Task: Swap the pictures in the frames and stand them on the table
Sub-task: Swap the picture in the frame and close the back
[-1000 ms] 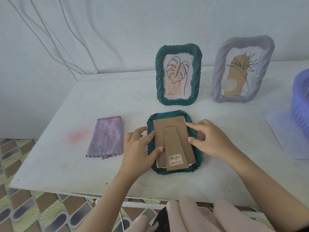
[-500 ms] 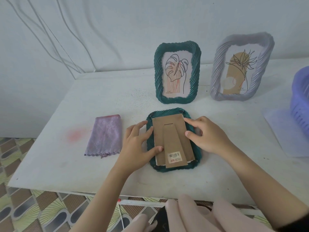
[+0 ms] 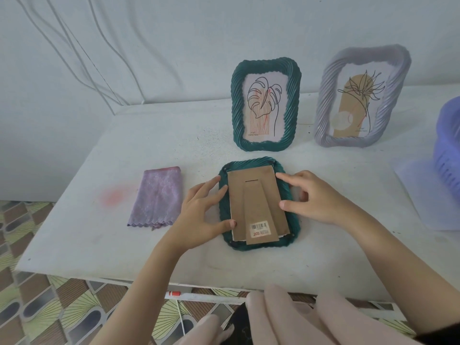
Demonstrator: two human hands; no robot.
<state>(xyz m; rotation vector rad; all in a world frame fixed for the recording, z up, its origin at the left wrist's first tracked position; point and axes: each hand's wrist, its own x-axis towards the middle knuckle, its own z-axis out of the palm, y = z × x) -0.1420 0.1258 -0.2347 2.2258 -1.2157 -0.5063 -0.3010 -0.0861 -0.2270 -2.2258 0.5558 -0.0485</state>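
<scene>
On a white counter under a pale wall: left grip and right grip spread open, clasping nothing, fingertips at the edges of the cardboard backing of a green frame laid face down near the front edge. Probably light, rim rigid, backing bendable; best lifted by the long sides.

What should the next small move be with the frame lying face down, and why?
Probably nudge the cardboard backing square into the face-down green frame. It sits slightly askew, with a white sheet edge peeking out at its left and bottom. The left hand and right hand flank it with fingertips at its edges.
</scene>
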